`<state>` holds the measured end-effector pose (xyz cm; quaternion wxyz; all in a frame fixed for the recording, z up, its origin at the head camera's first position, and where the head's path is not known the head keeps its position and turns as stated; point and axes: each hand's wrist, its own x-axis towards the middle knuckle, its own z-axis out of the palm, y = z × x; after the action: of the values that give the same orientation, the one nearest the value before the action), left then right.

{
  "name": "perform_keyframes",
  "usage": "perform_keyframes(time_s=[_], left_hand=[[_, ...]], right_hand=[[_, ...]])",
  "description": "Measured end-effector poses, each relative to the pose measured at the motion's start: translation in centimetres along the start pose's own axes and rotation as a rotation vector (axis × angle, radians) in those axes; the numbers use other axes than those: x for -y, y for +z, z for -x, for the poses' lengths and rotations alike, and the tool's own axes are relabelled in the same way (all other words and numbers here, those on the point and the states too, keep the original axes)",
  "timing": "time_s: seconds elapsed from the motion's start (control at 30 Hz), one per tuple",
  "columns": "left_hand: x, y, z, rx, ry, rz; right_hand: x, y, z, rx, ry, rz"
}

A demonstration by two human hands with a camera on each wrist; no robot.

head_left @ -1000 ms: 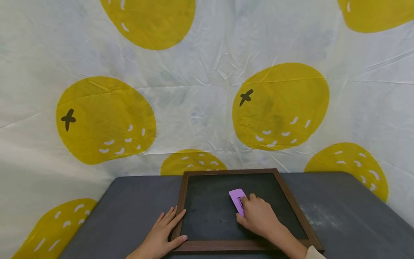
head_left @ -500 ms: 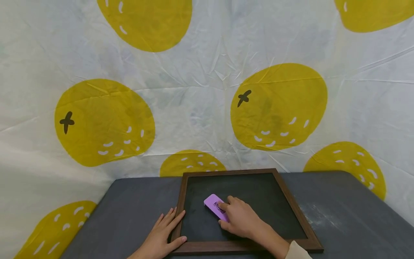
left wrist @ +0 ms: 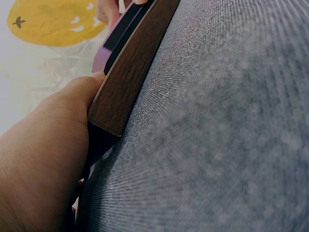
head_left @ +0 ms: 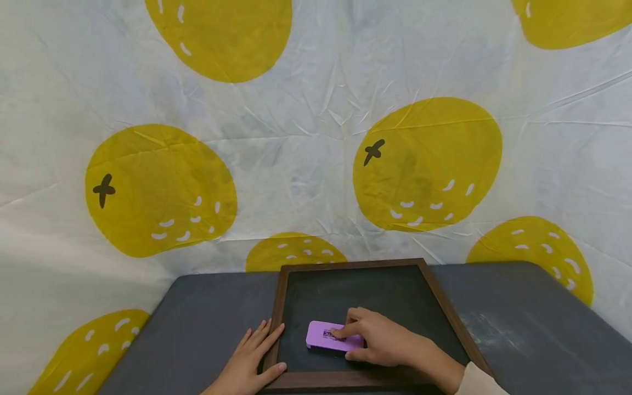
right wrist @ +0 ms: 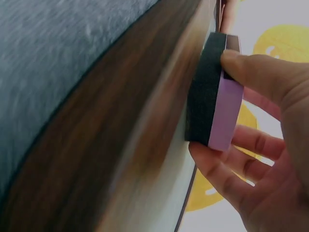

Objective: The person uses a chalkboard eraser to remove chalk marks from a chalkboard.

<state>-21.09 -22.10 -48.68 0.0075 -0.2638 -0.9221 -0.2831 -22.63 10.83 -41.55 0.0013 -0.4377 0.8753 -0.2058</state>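
Note:
A blackboard (head_left: pixel 365 285) in a dark brown wooden frame (head_left: pixel 355 378) lies on the dark cloth-covered table. My right hand (head_left: pixel 390 340) grips a purple board eraser (head_left: pixel 316 333), its thumb and fingers on the sides and one finger on the printed label. The eraser lies nearly crosswise over the board's lower middle. In the right wrist view the dark felt layer of the eraser (right wrist: pixel 205 92) faces the board. My left hand (head_left: pixel 249 356) rests on the frame's left side with straight fingers spread, the thumb near the lower left corner. The left wrist view shows that thumb (left wrist: pixel 79 92) against the frame.
A pale cloth backdrop (head_left: pixel 296 181) with large yellow fruit prints hangs behind the table. Whitish chalk smudges (head_left: pixel 494 329) mark the tabletop (head_left: pixel 212 312) right of the board. The raised frame borders the board on all sides.
My right hand has swept the eraser left, then down toward the board's near edge, turning it from slanted upright to almost crosswise. The left hand stays on the frame.

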Motion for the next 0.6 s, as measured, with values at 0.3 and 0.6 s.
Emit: perform_keyframes(time_s=[0.3,0.6], left_hand=[[-0.2,-0.1,-0.1,0.009,-0.003,0.008],[0.0,-0.2,-0.1,0.027,-0.015,0.031]], right_hand=[[-0.8,-0.9,1.4,0.032,-0.001,-0.011],[-2.8,-1.3,2.5,-0.049,0.083,0.047]])
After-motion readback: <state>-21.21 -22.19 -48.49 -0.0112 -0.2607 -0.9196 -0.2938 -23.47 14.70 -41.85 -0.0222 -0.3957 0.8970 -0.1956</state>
